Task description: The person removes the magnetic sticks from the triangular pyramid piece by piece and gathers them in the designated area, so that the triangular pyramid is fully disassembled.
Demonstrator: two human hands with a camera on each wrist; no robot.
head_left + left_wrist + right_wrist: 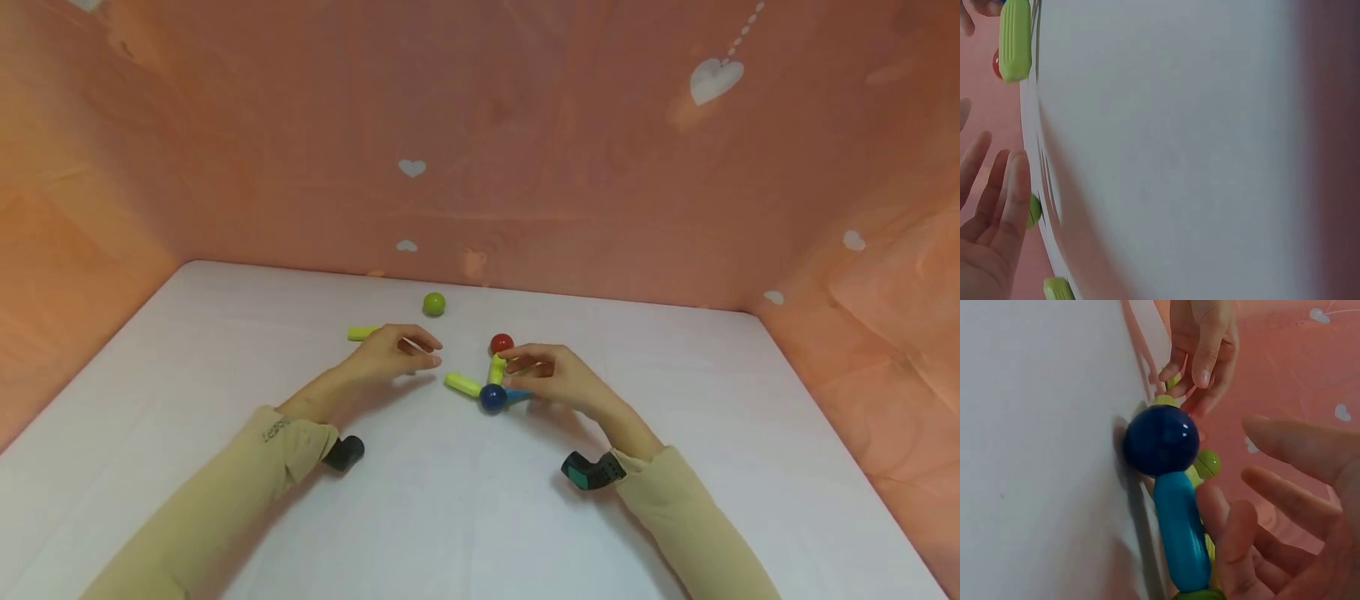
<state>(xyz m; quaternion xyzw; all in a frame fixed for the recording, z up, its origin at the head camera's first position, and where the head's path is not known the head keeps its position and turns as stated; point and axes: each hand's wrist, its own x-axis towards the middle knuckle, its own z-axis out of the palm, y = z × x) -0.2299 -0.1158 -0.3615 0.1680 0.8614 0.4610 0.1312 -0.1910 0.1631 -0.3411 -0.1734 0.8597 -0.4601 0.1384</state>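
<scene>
A dark blue ball [492, 398] joins a light blue stick [1182, 531] and two yellow-green sticks, one pointing left [462, 384] and one pointing back [497, 369]. At the back stick's far end is a red ball [502, 343]. My right hand [558, 375] arches over the right side of this assembly, its loosely bent fingers beside the light blue stick and not closed round it. To the left, my left hand [386, 352] hovers over the table with relaxed fingers and holds nothing. Part of the light blue stick is hidden behind my right hand in the head view.
A green ball [434, 304] lies behind my left hand. Another yellow-green stick [363, 333] lies just left of that hand, partly covered by it. The white table [420, 517] is bordered by orange-pink cloth walls [555, 167] with hearts.
</scene>
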